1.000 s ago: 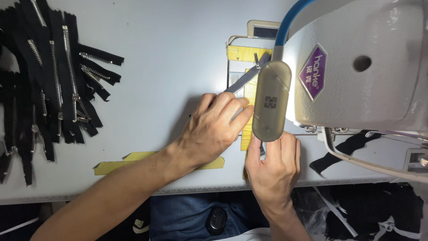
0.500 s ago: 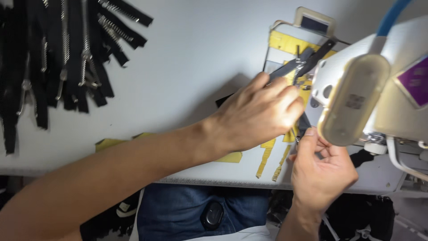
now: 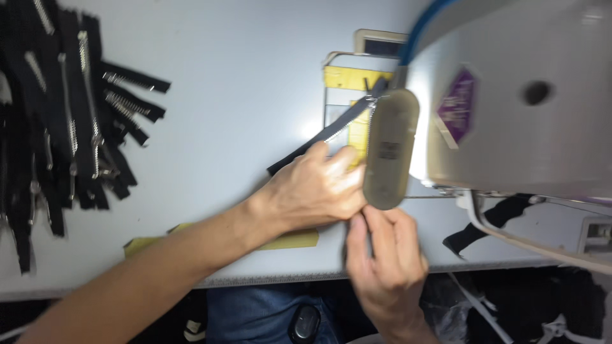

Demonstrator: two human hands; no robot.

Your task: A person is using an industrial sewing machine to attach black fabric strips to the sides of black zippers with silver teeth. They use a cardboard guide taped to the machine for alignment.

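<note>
At six o'clock the right hand [image 3: 384,264] pinches the near end of the black zipper [image 3: 331,132], fingers closed on it just under the sewing machine [image 3: 510,108]. The left hand [image 3: 315,188] presses the zipper flat on the tabletop [image 3: 223,95]; keeping it taut and straight should feed it cleanly. At two o'clock, a purple diamond label [image 3: 457,105] sits on the machine. Far at nine o'clock lies a pile of black zippers [image 3: 64,121].

The left forearm runs in from seven o'clock toward the centre, wrist straight, and the left hand [image 3: 315,191] lies palm down with its fingers curled forward toward two o'clock. The right hand [image 3: 382,255] rises from six o'clock, its fingers bunched in a pinching grip just below the left hand's knuckles.
</note>
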